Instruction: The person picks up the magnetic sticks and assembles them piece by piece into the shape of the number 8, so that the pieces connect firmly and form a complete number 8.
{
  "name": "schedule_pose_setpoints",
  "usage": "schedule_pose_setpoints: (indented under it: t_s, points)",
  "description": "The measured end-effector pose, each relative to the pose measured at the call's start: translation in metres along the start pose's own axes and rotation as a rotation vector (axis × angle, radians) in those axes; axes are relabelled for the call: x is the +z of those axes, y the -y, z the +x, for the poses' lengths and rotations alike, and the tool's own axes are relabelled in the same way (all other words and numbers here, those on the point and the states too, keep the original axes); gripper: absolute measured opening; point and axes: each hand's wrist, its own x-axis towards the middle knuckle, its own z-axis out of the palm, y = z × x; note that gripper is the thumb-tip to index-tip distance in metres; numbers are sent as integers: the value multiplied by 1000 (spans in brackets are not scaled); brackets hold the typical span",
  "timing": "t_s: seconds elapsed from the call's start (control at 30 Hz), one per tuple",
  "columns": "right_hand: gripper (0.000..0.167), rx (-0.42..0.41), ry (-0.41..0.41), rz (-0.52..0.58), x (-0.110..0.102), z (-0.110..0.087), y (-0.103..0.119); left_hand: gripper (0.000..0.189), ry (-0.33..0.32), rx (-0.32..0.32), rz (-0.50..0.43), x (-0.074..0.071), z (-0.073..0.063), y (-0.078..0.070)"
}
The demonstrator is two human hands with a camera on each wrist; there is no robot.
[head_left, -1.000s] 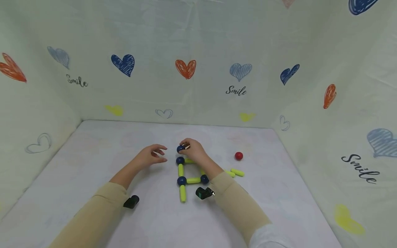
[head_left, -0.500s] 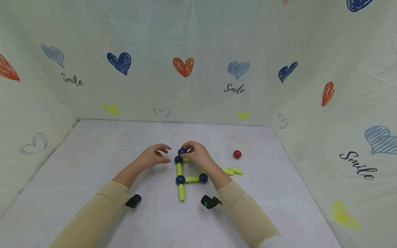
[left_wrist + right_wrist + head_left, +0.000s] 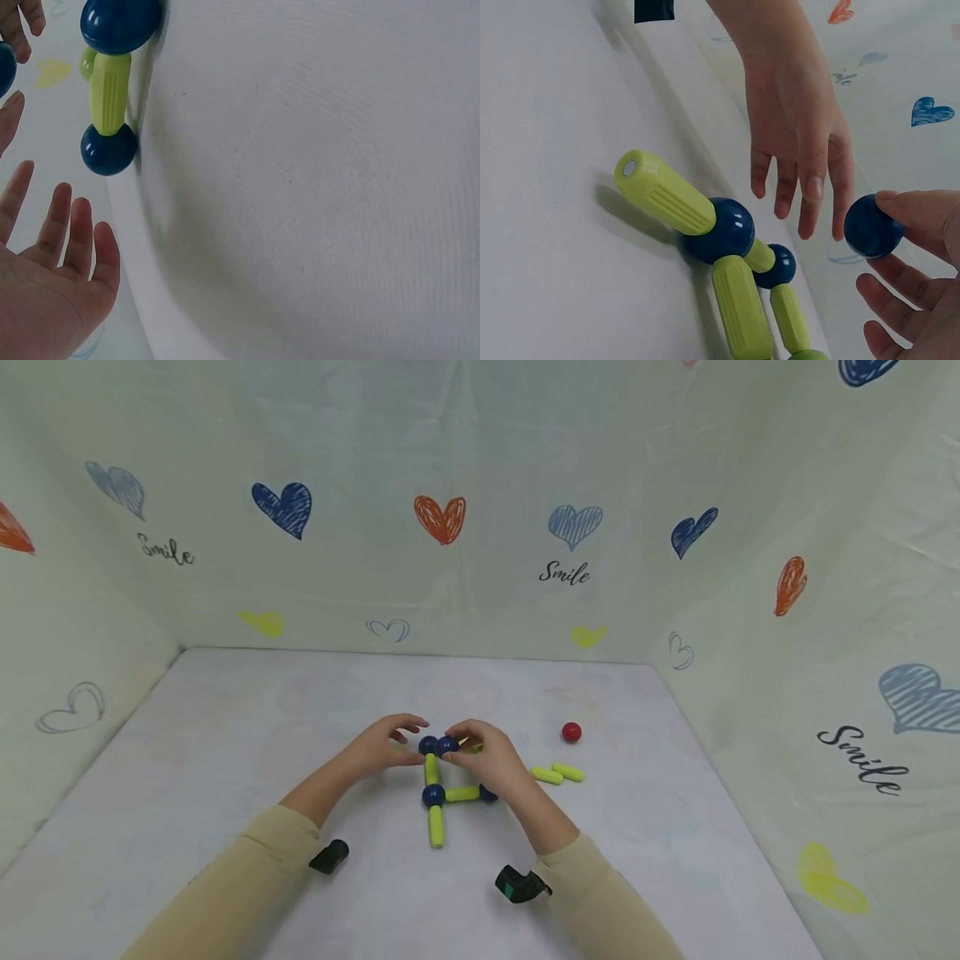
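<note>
Between my right hand's thumb and forefinger a blue ball [image 3: 874,226] is pinched, clear of the table in the right wrist view. This right hand [image 3: 491,760] is over the far side of a frame built of lime magnetic rods and blue balls. In the head view the held ball overlaps the frame's far-left blue ball [image 3: 427,745]. Left of that corner my left hand [image 3: 381,750] holds nothing, its fingers loosely spread and pointing at the frame. One rod [image 3: 437,827] juts toward me from the near-left blue ball [image 3: 433,795]. The right hand partly hides the frame's far-right part.
A red ball [image 3: 572,732] lies right of the frame. Nearer me are two loose lime rods [image 3: 568,772], side by side. Black wrist cameras [image 3: 522,885] hang by both sleeves. A fabric backdrop with printed hearts encloses the white table [image 3: 645,860] on the far side and flanks.
My right hand has brought the blue ball nearer to me, down toward the frame's far-left corner. The left hand has moved right, closer to that corner. The head view has shifted slightly.
</note>
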Motion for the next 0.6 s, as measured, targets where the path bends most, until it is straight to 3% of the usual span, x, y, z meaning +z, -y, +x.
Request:
schedule_pose_setpoints:
  t_s: [0.3,0.6]
  points:
    - [27,-28,2,28,3,-21,-7,57,42,24,-6,8,-8,-8]
    - [28,-19,21,71,8,-39,-14,52,65,48,-13,13,-12,-4]
